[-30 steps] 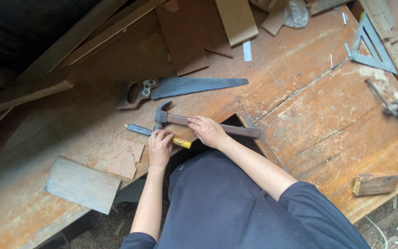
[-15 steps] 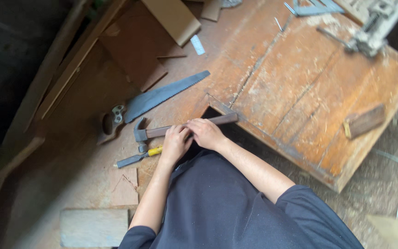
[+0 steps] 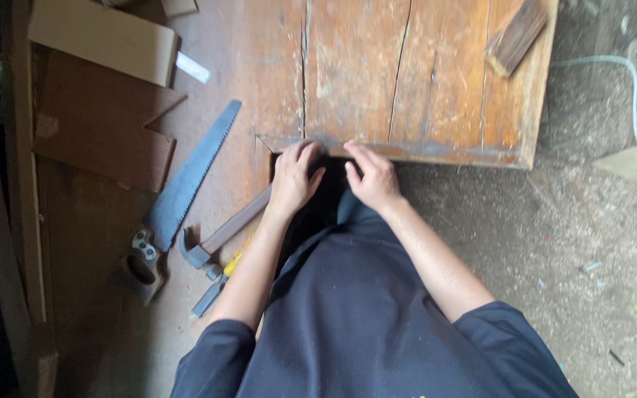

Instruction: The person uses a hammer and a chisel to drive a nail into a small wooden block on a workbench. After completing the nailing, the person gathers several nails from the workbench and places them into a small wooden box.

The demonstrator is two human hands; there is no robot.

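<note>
1. A worn, cracked reddish-brown plank workbench (image 3: 436, 81) fills the top of the head view. Its near edge ends at a dark notch where both hands meet. A slip here would likely send fingers against that rough, splintered edge
2. A grey-bladed handsaw with a dark wooden handle (image 3: 186, 184) lies flat on the bench to the person's left, teeth exposed, just beside the hammer's head. A careless sweep of the left forearm could drag skin across it
3. A claw hammer with a brown wooden handle and dark steel head (image 3: 223, 234) lies on the bench on a diagonal. Its long axis runs from the head at lower left, close to the saw's handle, up and right to the handle end, which disappears under the left hand. If nudged, it looks liable to slide off the near edge towards the person's legs
4. The left hand (image 3: 293, 180) lies flat with its fingers spread, resting over the hammer's handle end and the notch, not closed around anything
5. The right hand (image 3: 372, 177) sits just beside it, fingertips bent down onto the bench edge. The pictures do not show whether anything is pinched under it
6. A small yellow-handled tool with a grey blade (image 3: 215, 289) lies near the hammer's head, partly hidden by the left arm
</note>
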